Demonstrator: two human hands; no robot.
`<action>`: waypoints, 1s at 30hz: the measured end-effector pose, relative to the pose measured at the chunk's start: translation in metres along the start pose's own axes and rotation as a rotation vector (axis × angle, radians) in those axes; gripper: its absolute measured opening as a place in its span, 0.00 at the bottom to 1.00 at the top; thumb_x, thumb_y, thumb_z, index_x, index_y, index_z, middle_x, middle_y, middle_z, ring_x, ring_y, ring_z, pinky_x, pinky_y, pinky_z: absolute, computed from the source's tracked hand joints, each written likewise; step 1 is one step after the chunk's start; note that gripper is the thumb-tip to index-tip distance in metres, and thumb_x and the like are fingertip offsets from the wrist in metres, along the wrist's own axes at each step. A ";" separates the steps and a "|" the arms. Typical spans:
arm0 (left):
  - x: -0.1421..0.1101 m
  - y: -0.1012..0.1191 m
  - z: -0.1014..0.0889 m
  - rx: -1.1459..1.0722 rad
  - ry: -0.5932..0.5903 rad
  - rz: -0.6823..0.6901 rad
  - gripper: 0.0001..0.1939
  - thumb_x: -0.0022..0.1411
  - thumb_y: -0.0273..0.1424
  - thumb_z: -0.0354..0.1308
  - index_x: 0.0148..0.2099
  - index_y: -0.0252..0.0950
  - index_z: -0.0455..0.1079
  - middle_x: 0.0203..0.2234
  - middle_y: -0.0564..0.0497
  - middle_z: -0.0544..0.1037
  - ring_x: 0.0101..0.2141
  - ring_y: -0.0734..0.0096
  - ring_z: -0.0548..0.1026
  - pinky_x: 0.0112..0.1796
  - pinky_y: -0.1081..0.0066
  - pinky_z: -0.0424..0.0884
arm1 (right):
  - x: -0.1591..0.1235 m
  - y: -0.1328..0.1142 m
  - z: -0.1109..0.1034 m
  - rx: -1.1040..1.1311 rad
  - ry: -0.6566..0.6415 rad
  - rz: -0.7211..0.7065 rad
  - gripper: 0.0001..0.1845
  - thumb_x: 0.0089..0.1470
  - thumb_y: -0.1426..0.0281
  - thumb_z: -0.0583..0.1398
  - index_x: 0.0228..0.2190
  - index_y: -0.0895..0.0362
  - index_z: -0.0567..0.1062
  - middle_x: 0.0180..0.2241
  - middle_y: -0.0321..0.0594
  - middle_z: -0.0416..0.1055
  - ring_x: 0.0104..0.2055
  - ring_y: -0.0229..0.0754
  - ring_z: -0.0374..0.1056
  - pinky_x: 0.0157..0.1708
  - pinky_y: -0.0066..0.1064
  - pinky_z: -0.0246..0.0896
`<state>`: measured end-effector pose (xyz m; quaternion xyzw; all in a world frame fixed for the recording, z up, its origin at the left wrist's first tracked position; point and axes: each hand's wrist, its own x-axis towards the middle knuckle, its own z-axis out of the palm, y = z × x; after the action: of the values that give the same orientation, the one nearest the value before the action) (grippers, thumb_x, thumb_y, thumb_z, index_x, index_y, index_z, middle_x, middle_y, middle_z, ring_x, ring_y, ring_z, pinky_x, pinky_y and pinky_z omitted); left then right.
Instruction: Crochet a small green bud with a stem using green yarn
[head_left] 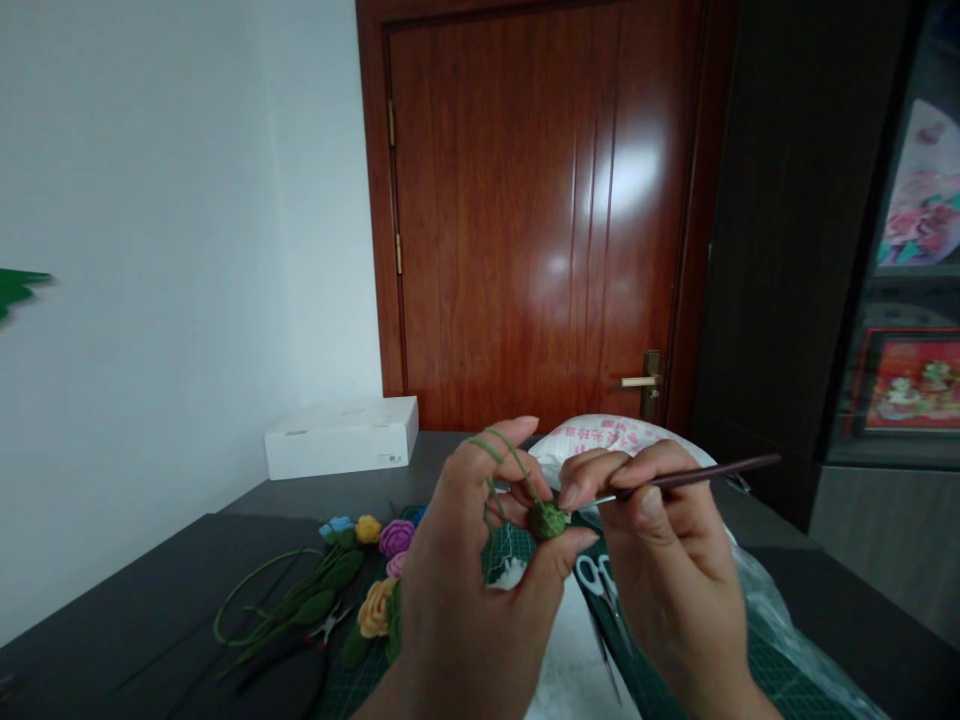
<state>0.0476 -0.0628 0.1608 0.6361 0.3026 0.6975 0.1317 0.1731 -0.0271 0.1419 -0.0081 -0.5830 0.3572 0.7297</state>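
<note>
A small green crochet piece (548, 521) is pinched in my left hand (469, 560), between the thumb and the fingers behind it. Green yarn (517, 462) loops over the raised index finger and runs down to the piece. My right hand (667, 560) is closed round a crochet hook (701, 474) with a dark handle and a thin metal shaft. The shaft points left, and its tip is at the edge of the green piece; whether it sits inside a stitch I cannot tell.
Crocheted flowers (396, 538) with green stems lie at the left, beside pliers (326, 628). Scissors (596, 580) and a white sheet (574, 650) rest on a green cutting mat (780, 670). Behind are a white box (341, 437) and a white plastic bag (607, 432).
</note>
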 end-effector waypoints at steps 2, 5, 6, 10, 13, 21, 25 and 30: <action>-0.001 0.001 -0.001 0.036 -0.004 0.020 0.30 0.52 0.21 0.71 0.55 0.48 0.71 0.36 0.56 0.78 0.35 0.68 0.79 0.37 0.69 0.77 | 0.001 -0.002 0.000 0.002 -0.015 -0.004 0.04 0.68 0.68 0.57 0.39 0.50 0.73 0.35 0.37 0.78 0.41 0.43 0.74 0.44 0.37 0.67; -0.001 0.001 -0.004 0.098 -0.008 0.018 0.26 0.52 0.22 0.71 0.51 0.47 0.72 0.37 0.55 0.78 0.36 0.66 0.79 0.38 0.67 0.77 | 0.002 -0.004 -0.002 -0.009 -0.053 -0.008 0.04 0.68 0.69 0.57 0.39 0.51 0.72 0.35 0.37 0.78 0.40 0.43 0.73 0.45 0.38 0.67; -0.001 0.001 -0.004 0.117 -0.007 0.024 0.23 0.52 0.22 0.71 0.48 0.46 0.72 0.37 0.55 0.78 0.36 0.66 0.79 0.37 0.67 0.76 | 0.002 -0.004 -0.003 -0.019 -0.060 -0.008 0.05 0.69 0.70 0.56 0.39 0.51 0.72 0.35 0.37 0.78 0.40 0.43 0.74 0.45 0.38 0.67; 0.001 -0.003 -0.002 0.193 0.022 0.089 0.19 0.50 0.19 0.70 0.39 0.43 0.69 0.35 0.56 0.78 0.34 0.67 0.79 0.36 0.66 0.75 | 0.001 -0.005 -0.003 -0.098 -0.086 -0.104 0.06 0.69 0.73 0.55 0.41 0.52 0.72 0.36 0.38 0.78 0.41 0.43 0.74 0.44 0.39 0.68; 0.002 -0.006 0.000 0.217 0.037 0.127 0.20 0.50 0.16 0.67 0.39 0.43 0.67 0.35 0.57 0.77 0.36 0.66 0.80 0.38 0.66 0.75 | -0.001 -0.005 -0.004 -0.217 -0.116 -0.229 0.07 0.68 0.76 0.56 0.43 0.54 0.73 0.38 0.40 0.79 0.43 0.44 0.75 0.46 0.41 0.68; 0.003 -0.004 -0.002 0.136 0.008 0.104 0.21 0.50 0.15 0.68 0.41 0.42 0.68 0.38 0.57 0.77 0.36 0.70 0.79 0.39 0.68 0.75 | -0.005 0.002 -0.005 -0.254 -0.075 -0.260 0.06 0.66 0.75 0.58 0.42 0.53 0.73 0.38 0.38 0.80 0.42 0.44 0.76 0.47 0.42 0.68; 0.004 -0.004 -0.003 0.105 0.007 0.083 0.23 0.47 0.17 0.71 0.41 0.43 0.71 0.37 0.56 0.77 0.38 0.67 0.79 0.38 0.69 0.75 | -0.003 0.005 -0.001 -0.099 -0.031 -0.125 0.05 0.69 0.72 0.56 0.40 0.52 0.72 0.36 0.37 0.79 0.40 0.41 0.75 0.44 0.37 0.68; 0.006 -0.004 -0.003 -0.001 -0.011 0.042 0.30 0.46 0.20 0.75 0.50 0.46 0.72 0.40 0.56 0.78 0.35 0.71 0.78 0.35 0.72 0.75 | -0.001 0.007 -0.001 0.008 -0.016 0.008 0.06 0.69 0.69 0.56 0.38 0.52 0.72 0.35 0.36 0.77 0.40 0.41 0.74 0.45 0.36 0.67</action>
<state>0.0427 -0.0573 0.1635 0.6459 0.2881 0.6969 0.1190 0.1704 -0.0225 0.1375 -0.0045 -0.5873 0.3623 0.7237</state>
